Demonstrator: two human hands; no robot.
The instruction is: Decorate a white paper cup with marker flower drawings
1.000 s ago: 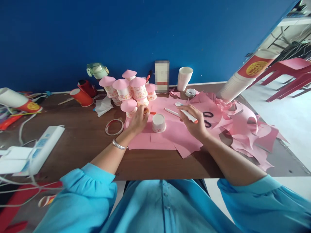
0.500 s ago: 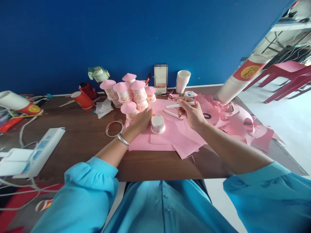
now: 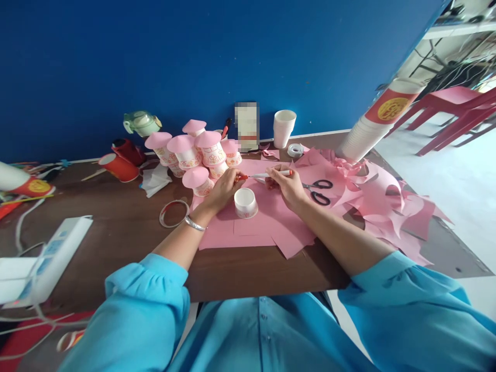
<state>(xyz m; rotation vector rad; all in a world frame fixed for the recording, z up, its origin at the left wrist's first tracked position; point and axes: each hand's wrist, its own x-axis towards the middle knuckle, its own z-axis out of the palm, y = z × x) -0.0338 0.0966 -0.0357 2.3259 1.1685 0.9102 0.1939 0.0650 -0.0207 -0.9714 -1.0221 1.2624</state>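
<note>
My right hand [image 3: 285, 183] is closed around a white marker [image 3: 278, 173] with a red end, its tip pointing left. My left hand [image 3: 225, 187] pinches a small red marker cap [image 3: 243, 177], close to the marker's tip. Whether the tip touches the cap is unclear. Just below my left hand, a white paper cup [image 3: 246, 204] with drawn decoration on its side stands on pink paper [image 3: 217, 232]. Beside my left hand is a group of decorated cups with pink cone tops [image 3: 195, 177]. Black-handled scissors [image 3: 321, 192] lie right of my right hand.
Pink paper scraps [image 3: 387, 191] spread over the right side. White cups [image 3: 284, 126], a phone [image 3: 247, 124] and a white tape roll [image 3: 295, 150] stand at the back. A tape ring [image 3: 173, 213], red cup [image 3: 118, 168] and power strip [image 3: 64, 253] are left.
My right hand has moved left with the marker, bringing it near the cap in my left hand. The scissors show more fully. The view has shifted slightly.
</note>
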